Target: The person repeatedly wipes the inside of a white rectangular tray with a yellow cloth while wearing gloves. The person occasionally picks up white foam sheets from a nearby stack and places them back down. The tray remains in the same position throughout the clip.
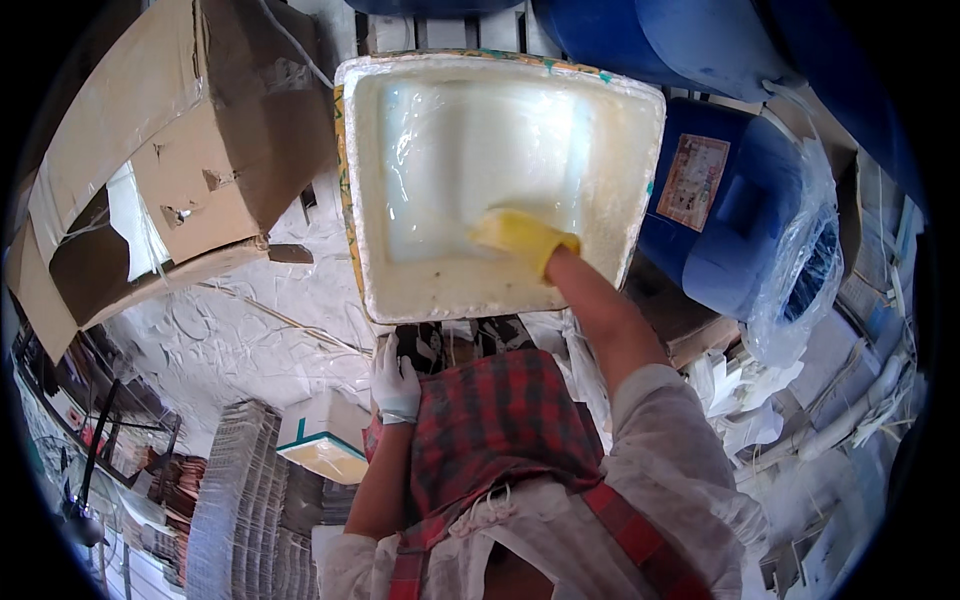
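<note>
A large white foam-like box [648, 190] with yellow tape round its outer walls stands in front of me. Pale, glossy liquid [450, 150] lies in it. My right hand [520, 238], in a yellow rubber glove, reaches over the near right part and is in or just above the liquid. Motion smears its fingers, so I cannot tell whether they grip anything. My left hand [396, 383], in a white glove, lies with fingers stretched out near the box's front left corner, beside my red checked apron [490, 410]. Nothing shows in it.
A torn cardboard box [190, 190] stands at the left. Blue plastic barrels [690, 40] crowd the far right, one with clear plastic wrap [800, 270]. Stacked sheets [235, 500] and a small white box [325, 435] with green tape sit at the lower left. White residue coats the floor [240, 350].
</note>
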The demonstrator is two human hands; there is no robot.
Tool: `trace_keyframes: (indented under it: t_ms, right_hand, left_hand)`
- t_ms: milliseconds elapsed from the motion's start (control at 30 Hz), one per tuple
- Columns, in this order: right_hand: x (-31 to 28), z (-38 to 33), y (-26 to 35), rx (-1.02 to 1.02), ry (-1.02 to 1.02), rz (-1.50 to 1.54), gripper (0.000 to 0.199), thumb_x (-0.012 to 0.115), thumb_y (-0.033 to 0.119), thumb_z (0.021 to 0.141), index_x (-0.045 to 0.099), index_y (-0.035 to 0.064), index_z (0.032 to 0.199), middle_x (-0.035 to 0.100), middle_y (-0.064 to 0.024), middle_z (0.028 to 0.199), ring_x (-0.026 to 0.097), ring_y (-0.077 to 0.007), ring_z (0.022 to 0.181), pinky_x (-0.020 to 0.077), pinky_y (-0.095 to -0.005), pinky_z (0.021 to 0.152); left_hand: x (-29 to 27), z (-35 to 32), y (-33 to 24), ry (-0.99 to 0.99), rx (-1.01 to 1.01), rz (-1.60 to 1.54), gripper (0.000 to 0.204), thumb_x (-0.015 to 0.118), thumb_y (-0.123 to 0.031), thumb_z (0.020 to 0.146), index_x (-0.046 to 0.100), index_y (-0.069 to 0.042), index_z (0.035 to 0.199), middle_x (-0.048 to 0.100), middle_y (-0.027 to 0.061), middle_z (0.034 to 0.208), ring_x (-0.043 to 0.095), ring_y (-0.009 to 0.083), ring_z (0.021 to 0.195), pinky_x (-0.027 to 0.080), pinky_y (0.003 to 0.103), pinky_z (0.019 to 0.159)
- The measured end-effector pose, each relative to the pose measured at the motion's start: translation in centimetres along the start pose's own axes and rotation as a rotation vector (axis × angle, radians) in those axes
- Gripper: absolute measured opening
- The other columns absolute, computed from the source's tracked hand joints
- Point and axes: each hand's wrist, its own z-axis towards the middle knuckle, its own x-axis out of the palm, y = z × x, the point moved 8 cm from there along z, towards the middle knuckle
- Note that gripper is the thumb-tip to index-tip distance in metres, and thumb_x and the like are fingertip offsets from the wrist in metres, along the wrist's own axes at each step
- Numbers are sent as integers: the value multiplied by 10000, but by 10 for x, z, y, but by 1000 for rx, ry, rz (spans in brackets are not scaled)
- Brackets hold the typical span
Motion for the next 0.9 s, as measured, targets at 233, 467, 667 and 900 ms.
trace_keyframes:
  t_ms: [233, 467, 667, 900]
  right_hand:
    - [-19, 99, 30, 289, 115, 1134, 301, 513, 278, 878, 597, 81, 1088, 629, -111, 1069, 615, -239, 940, 490, -310, 815]
    - [-83, 88, -94, 346, -462, 2065, 387, 561, 269, 886, 523, -7, 1155, 578, -202, 1126, 590, -290, 1016, 491, -413, 876]
    - [-89, -16, -169, 804, -864, 1317, 319, 602, 226, 854, 551, 61, 1123, 610, -118, 952, 606, -227, 805, 508, -372, 714]
    - [-126, -40, -184, 953, -1086, 644, 237, 606, 139, 781, 573, 76, 1007, 548, -69, 749, 539, -167, 669, 445, -299, 591]
  left_hand:
    - [-2, -5, 9, -31, -9, 39, 444, 533, -54, 790, 482, -13, 1229, 567, 169, 1138, 526, 347, 1023, 412, 414, 894]
    - [-3, 3, 2, -17, 12, 57, 434, 528, -57, 796, 483, -7, 1224, 563, 170, 1152, 525, 344, 1045, 414, 413, 904]
    - [-4, 5, -3, -31, 8, 11, 399, 505, -70, 801, 505, -12, 1196, 558, 216, 1095, 524, 384, 1015, 420, 448, 874]
    - [-6, 9, -2, -27, 3, 2, 396, 498, -71, 807, 501, -11, 1199, 558, 213, 1098, 526, 387, 1004, 424, 449, 862]
